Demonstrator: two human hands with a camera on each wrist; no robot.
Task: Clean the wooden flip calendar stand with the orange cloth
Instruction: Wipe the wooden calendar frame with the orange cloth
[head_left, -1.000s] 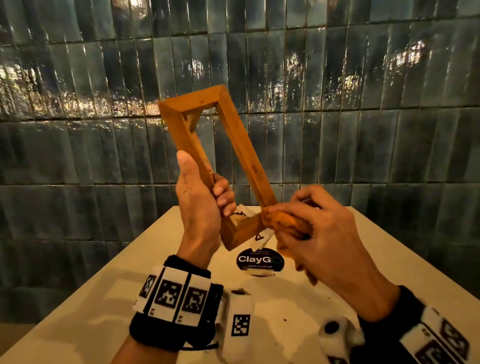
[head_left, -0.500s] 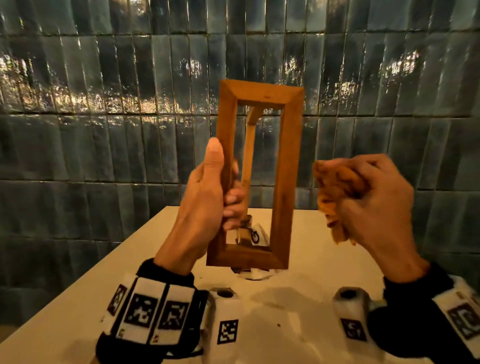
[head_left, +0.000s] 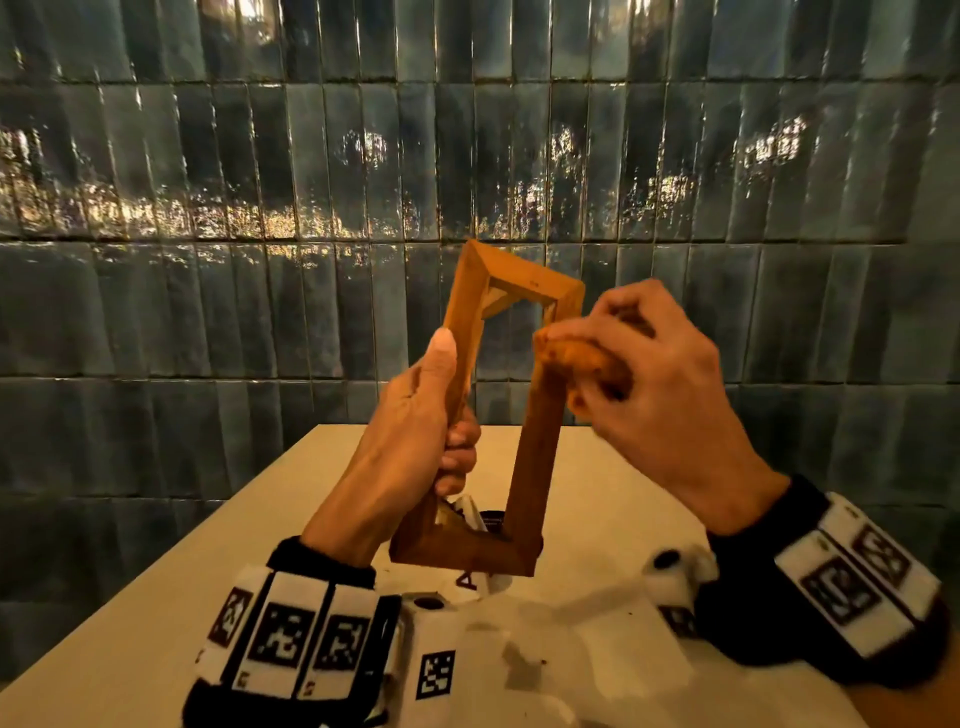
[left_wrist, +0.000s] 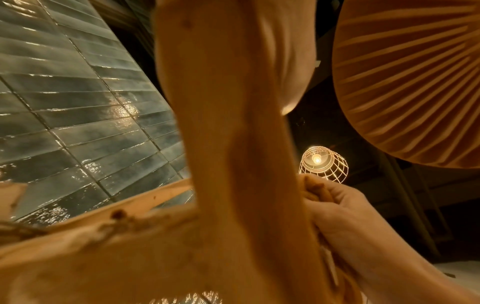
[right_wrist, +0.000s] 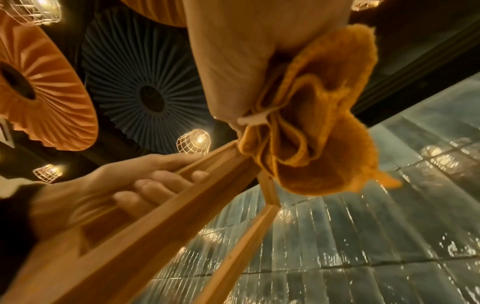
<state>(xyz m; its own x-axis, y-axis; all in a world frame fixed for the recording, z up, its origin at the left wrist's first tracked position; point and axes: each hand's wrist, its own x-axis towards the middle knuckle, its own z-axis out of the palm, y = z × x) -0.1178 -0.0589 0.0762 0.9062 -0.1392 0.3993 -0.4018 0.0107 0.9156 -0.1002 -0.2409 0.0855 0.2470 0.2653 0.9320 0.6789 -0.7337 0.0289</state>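
Observation:
The wooden flip calendar stand (head_left: 535, 447) is an open rectangular frame held upright above the table, tilted a little to the right. My left hand (head_left: 436, 415) grips its left rail, thumb up along the wood, fingers curled through the opening. My right hand (head_left: 639, 374) holds the bunched orange cloth (head_left: 582, 358) against the upper part of the right rail. In the right wrist view the orange cloth (right_wrist: 319, 115) is wrapped against the stand (right_wrist: 145, 224), with the left hand (right_wrist: 145, 185) on the far rail. The left wrist view is filled by blurred wood (left_wrist: 233, 164).
A pale table (head_left: 613, 499) lies below the hands against a dark glossy tiled wall (head_left: 260, 260). A dark round label and white paper pieces (head_left: 478, 519) lie on the table under the stand. Hanging wire lamps (right_wrist: 193, 142) and pleated round shades (right_wrist: 39, 90) are overhead.
The right hand with the cloth, off the wood half a second ago, is now pressed on the upper right rail. The stand has turned and tilted in the left hand, which keeps its grip.

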